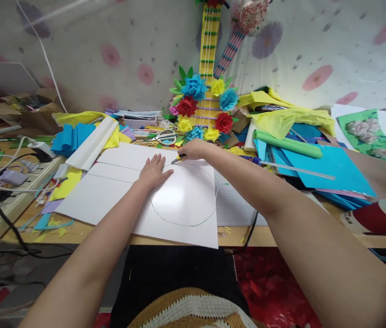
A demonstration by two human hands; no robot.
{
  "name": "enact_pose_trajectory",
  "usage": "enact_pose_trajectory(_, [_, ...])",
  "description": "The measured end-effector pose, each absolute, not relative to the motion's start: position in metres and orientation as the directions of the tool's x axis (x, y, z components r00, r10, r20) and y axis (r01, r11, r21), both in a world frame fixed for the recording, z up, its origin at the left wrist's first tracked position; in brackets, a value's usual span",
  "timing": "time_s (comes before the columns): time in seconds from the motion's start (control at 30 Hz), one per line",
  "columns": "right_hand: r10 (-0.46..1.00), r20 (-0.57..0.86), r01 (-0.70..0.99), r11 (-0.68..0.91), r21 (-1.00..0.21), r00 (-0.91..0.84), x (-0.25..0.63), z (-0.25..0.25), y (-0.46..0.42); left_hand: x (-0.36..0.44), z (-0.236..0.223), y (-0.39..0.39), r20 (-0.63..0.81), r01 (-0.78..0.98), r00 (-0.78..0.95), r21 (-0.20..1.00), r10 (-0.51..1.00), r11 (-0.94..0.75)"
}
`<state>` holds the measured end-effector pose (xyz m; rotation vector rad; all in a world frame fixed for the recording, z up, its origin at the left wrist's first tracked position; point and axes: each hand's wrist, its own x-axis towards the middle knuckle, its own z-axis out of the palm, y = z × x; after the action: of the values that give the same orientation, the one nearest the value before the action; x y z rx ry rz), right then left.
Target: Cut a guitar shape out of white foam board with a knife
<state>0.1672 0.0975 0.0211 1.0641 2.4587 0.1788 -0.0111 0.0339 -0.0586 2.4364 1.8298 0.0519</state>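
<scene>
A large white board (124,202) lies on the table in front of me, with a round outline and two long straight lines drawn on it. My left hand (154,172) rests flat on the board, fingers spread, at the left side of the outline. My right hand (193,150) is closed around a utility knife (178,159) whose blade tip meets the board near the top of the round outline. Most of the knife's handle is hidden inside the hand. Under the board's right side shows a grey cutting mat (237,205).
Scissors (166,137) lie just beyond the board. A flower-covered yellow paper guitar (208,95) leans at the back. Blue sheets (332,171), a green paper roll (286,144) and a paper cup (380,216) sit right. A power strip (18,200) with cables is left.
</scene>
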Motion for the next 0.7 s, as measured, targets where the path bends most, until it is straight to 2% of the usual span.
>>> enact_pose_trajectory(0.37, [0.737, -0.33, 0.711, 0.667, 0.221, -0.589, 0.175, 0.019, 0.1, -0.012, -0.063, 0.039, 0.005, 0.954, 0.282, 0.106, 0.959, -0.281])
enact_pose_trajectory(0.7, [0.76, -0.242, 0.751, 0.643, 0.148, -0.603, 0.179, 0.009, 0.105, -0.024, -0.061, 0.043, 0.015, 0.944, 0.319, 0.09, 0.948, -0.319])
